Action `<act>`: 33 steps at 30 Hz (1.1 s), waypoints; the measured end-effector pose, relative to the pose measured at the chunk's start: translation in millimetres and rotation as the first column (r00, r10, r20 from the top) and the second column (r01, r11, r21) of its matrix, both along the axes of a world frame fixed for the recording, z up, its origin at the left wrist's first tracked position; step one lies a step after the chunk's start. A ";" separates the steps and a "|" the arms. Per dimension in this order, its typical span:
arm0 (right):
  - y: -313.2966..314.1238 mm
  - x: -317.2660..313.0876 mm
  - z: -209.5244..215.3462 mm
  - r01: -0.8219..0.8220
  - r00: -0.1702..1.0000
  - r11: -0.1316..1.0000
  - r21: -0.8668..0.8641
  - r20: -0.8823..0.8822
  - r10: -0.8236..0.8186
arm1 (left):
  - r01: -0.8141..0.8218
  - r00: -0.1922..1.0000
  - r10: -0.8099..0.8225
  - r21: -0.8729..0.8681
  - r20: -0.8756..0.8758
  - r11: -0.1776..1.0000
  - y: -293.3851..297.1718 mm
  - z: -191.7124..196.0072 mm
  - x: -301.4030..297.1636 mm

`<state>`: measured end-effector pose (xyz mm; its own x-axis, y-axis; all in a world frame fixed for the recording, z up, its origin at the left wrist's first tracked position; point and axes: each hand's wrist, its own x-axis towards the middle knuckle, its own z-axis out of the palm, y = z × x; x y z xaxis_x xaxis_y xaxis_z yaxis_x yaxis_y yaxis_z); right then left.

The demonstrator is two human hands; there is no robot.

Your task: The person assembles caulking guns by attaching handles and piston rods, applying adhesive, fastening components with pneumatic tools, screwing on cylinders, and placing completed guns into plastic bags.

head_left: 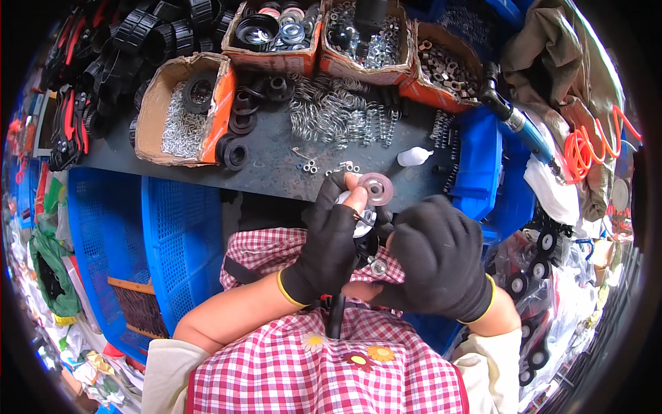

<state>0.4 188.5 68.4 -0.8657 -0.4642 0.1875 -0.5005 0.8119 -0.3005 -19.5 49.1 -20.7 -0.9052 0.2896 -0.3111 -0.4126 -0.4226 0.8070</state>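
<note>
My left hand (pixel 323 241), in a black glove with bare fingertips, pinches a clear, pinkish round disc (pixel 376 189) with a metal centre. Just below the disc, by the same fingers, is a white and silvery part (pixel 363 222). My right hand (pixel 441 257), gloved alike, is curled closed close beside it, its back toward me. What its fingers grip is hidden. Between the hands, over my checked apron (pixel 324 366), a small round metal piece (pixel 378 267) shows on a dark part. Several small nuts (pixel 310 167) lie on the bench beyond my left hand.
Metal springs (pixel 331 110) and a white squeeze bottle (pixel 414 158) lie on the dark bench (pixel 269 176). Cardboard boxes of screws (pixel 185 124) and nuts (pixel 448 65) stand behind. Blue bins (pixel 477 162) and a power screwdriver (pixel 527 134) are right, a blue crate (pixel 183 241) left.
</note>
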 end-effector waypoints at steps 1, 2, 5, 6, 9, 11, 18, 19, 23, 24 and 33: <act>-1.4 2.0 -1.7 0.004 1.000 1.000 0.001 -0.001 -0.004 | -0.015 0.993 0.000 -0.128 -0.120 0.992 0.0 -2.3 0.6; -2.5 4.2 -5.2 -0.001 0.999 0.983 -0.186 0.051 0.011 | -0.046 0.971 -0.015 -0.251 -0.237 0.967 -0.4 -4.9 0.9; 13.6 29.8 -9.9 -0.018 0.968 0.935 -0.355 0.226 0.105 | -0.020 1.000 0.016 0.172 0.025 0.985 -2.8 -9.2 -2.4; 31.9 46.5 -16.5 -0.014 0.968 0.844 -0.536 0.204 0.146 | -0.097 0.990 0.070 0.238 0.121 0.966 4.3 -8.8 -0.6; -7.7 32.9 -5.0 0.084 0.996 0.730 -0.678 0.050 -0.068 | -0.112 0.967 0.038 0.282 0.252 0.953 4.3 -7.4 3.3; -14.9 24.4 -14.2 0.095 0.973 0.696 -0.712 0.215 0.087 | -0.040 0.959 -0.054 0.321 0.277 0.946 -3.8 1.5 -8.2; -12.1 19.9 -34.5 0.021 0.994 0.746 -0.665 0.091 0.053 | -0.030 0.995 0.006 0.230 0.103 0.973 0.6 -3.5 2.2; -3.6 18.4 -44.4 -0.041 0.985 0.773 -0.633 0.106 0.139 | -0.024 0.996 0.003 0.225 0.092 0.974 3.5 1.5 1.2; -8.9 26.3 -49.3 0.024 0.998 0.792 -0.610 0.056 0.012 | -0.025 0.980 -0.002 0.135 0.197 0.991 5.1 8.0 3.3; -14.7 27.8 -52.2 0.084 0.996 0.812 -0.578 0.015 -0.092 | -0.054 0.985 0.028 0.147 0.171 0.988 3.8 -3.1 5.9; 45.2 58.8 -78.7 -0.178 0.908 0.449 -0.875 0.031 0.419 | -0.206 0.957 0.144 0.240 0.252 0.949 12.6 -4.1 2.9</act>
<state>59.2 233.7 -10.3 -0.7745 -0.4229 0.4704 -0.4843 -0.0819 -0.8711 -16.6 61.7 -24.8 -0.8623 0.2320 -0.4501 -0.4727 -0.6875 0.5512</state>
